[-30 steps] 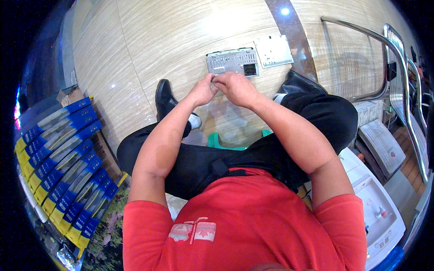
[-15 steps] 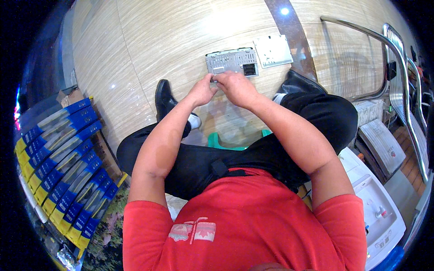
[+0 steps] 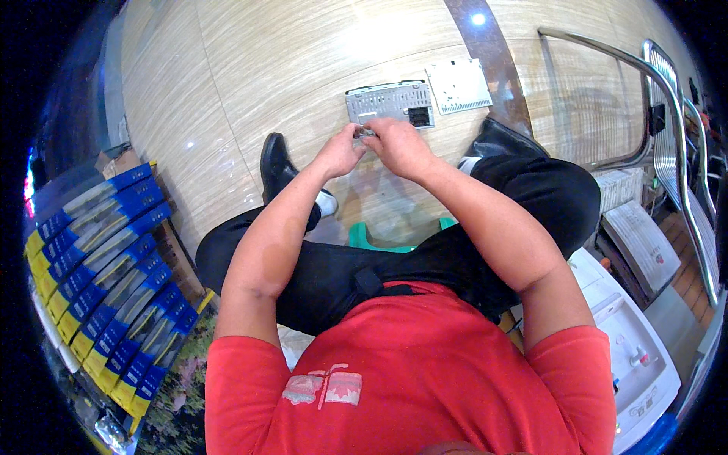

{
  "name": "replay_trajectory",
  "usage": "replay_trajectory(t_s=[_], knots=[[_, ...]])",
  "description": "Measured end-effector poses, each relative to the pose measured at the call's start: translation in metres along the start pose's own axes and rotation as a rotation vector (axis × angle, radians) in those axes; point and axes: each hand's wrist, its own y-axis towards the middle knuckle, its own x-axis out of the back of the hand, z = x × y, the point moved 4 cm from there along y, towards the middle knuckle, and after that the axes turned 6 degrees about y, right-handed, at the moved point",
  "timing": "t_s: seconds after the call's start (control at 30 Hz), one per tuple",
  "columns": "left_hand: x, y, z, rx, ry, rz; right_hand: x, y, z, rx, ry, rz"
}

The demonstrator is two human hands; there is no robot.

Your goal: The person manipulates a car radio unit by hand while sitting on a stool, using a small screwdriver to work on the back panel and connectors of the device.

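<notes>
A silver metal car stereo unit [image 3: 388,98], with slots in its case and a black connector block at its near right corner, lies on the floor between my feet. At its near left edge my left hand [image 3: 341,153] and my right hand [image 3: 400,145] meet, fingers bent and pinched together. A small greyish piece shows between the fingertips, too small to name; whether it is part of the stereo I cannot tell. To the right of the stereo lies a flat white metal plate [image 3: 459,87] with holes and a slotted near edge.
My black shoes [image 3: 277,168] flank the stereo. A green stool [image 3: 379,241] shows beneath me. Blue and yellow packages [image 3: 106,258] stand in a row at left. On the right are a chrome-framed metal bench [image 3: 667,114] and a white plastic tray-like piece [image 3: 633,341].
My right hand has shifted slightly up and left over the stereo's near edge, and its fingers have turned a little. My left hand stays nearly in place.
</notes>
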Motion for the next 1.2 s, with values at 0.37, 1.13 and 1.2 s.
replay_trajectory(t_s=[0.37, 1.13, 1.2], knots=[[-0.004, 0.002, 0.004, -0.034, 0.008, -0.031, 0.003, -0.001, 0.001, -0.054, -0.108, -0.009], [-0.001, 0.007, 0.010, 0.066, -0.192, -0.003, 0.000, 0.001, 0.001, -0.019, -0.011, 0.010], [-0.002, 0.006, 0.007, 0.036, -0.183, -0.015, 0.002, -0.001, 0.003, -0.017, -0.037, 0.005]])
